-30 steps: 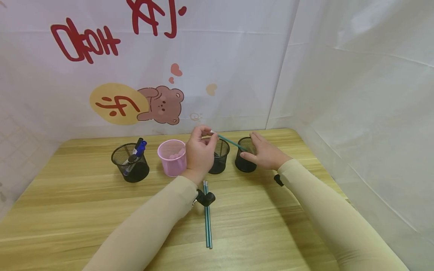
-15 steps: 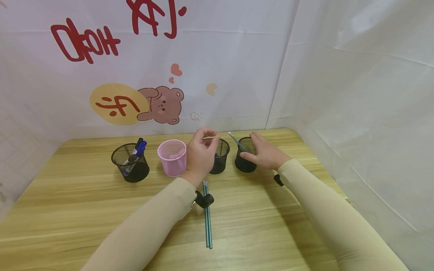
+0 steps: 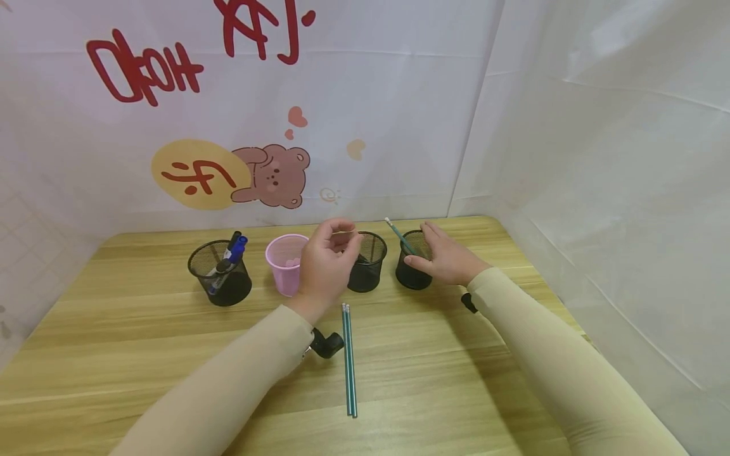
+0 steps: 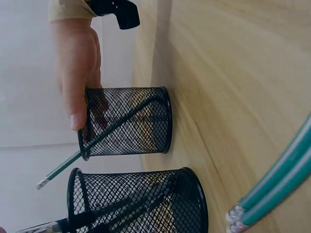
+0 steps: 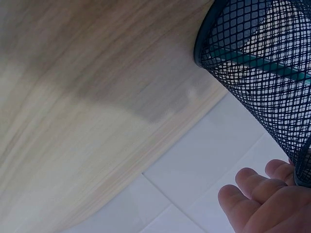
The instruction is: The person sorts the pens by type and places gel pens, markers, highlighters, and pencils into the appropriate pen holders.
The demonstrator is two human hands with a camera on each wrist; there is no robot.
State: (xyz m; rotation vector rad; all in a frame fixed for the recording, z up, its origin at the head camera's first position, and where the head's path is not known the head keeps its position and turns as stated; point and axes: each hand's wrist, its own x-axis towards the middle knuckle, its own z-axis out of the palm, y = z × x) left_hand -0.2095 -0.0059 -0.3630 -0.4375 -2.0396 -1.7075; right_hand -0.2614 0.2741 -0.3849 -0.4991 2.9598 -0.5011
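Observation:
My right hand [image 3: 454,261] holds the rim of the rightmost black mesh pen cup [image 3: 413,277], thumb on the near side and fingers at the back. Inside that cup leans a green pencil [image 4: 63,166], its eraser end sticking out past the rim toward the left. My left hand [image 3: 326,265] hovers in front of the pink cup [image 3: 279,256] and the middle black mesh cup [image 3: 365,277], fingers loosely bent around nothing. Two more green pencils [image 3: 350,367] lie side by side on the table in front of the cups.
At the far left stands another black mesh cup [image 3: 235,292] with blue and black markers [image 3: 236,250]. Dark pens show through the mesh of the middle cup in the left wrist view. A white printed curtain [image 3: 399,126] hangs behind the wooden table [image 3: 433,380].
My left hand has let go of the pencil's eraser end and drawn back to the left. The pencil now leans freely in the cup. My right hand has stayed on the rim.

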